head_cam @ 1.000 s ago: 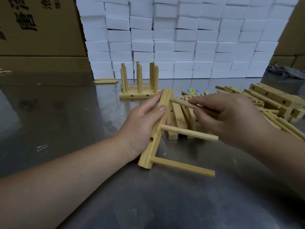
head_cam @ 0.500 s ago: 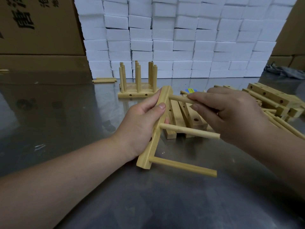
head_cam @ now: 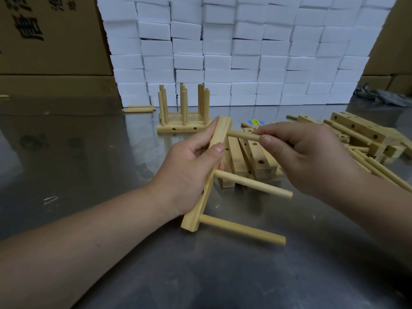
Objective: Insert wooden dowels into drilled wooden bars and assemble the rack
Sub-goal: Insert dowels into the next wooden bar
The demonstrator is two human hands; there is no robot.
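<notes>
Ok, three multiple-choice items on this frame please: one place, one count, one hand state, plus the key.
1. Where does the finished rack stand?
A. On the table, beyond the bar and before the white blocks
B. On a cardboard box
C. On the person's lap

2. How many dowels stick out of the bar with no hand on them?
A. One
B. Two
C. Four

3. What is the right hand doing?
A. Lying flat on the table
B. Pinching a dowel at the bar's top end
C. Gripping the bar

Key: 1 A, it stands upright at the table's back; 2 B, a middle dowel and a bottom dowel jut out free; 3 B, it pinches the dowel while the left hand holds the bar.
</notes>
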